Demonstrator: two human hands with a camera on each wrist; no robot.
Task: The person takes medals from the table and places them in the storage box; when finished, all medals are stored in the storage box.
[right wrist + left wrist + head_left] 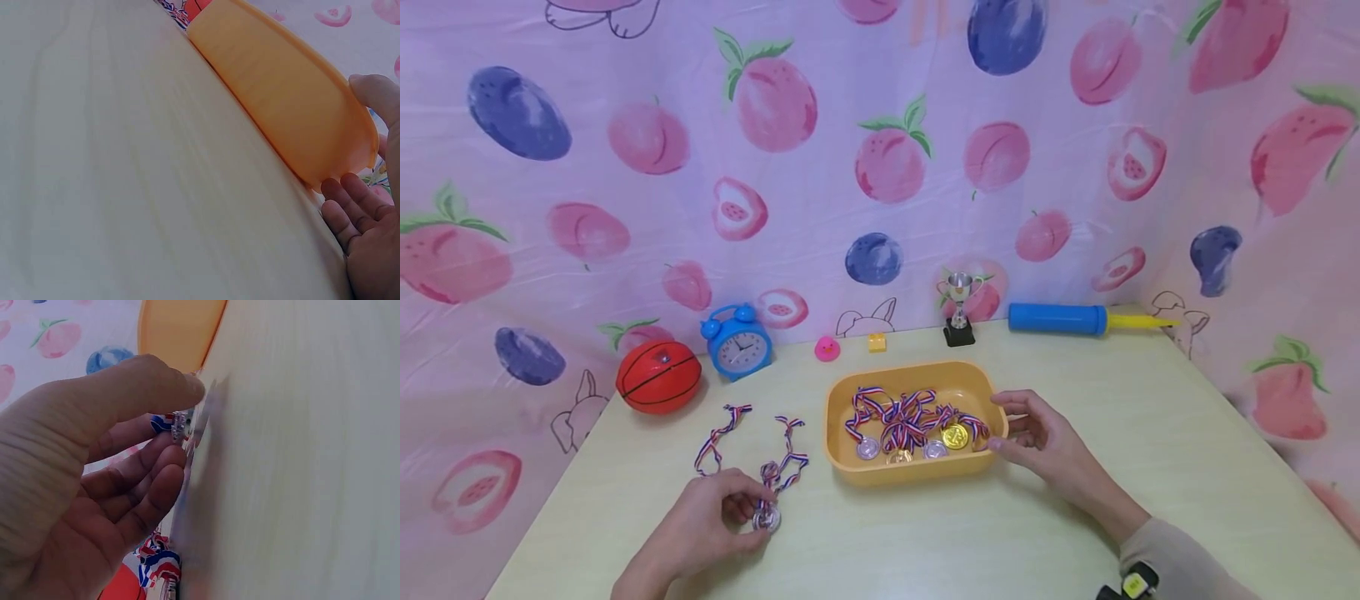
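My left hand [707,521] pinches a silver medal [767,518] low over the table, thumb on one side and fingers on the other. Its red, white and blue ribbon [790,467] trails away behind it. A second striped ribbon [717,442] runs behind the left hand, which hides its near end. My right hand [1045,442] holds the right end of a yellow plastic tub [857,475]. In the right wrist view the thumb lies on the rim and the fingertips [356,184] touch the outer wall. Inside the tub are tangled ribbons with silver medals and a gold medal [955,436].
Along the back stand a red ball [658,377], a blue alarm clock [738,343], a pink duck [827,348], a yellow block [877,342], a small trophy [958,308] and a blue pump [1056,318]. A fruit-print cloth [805,183] hangs behind the table [925,542].
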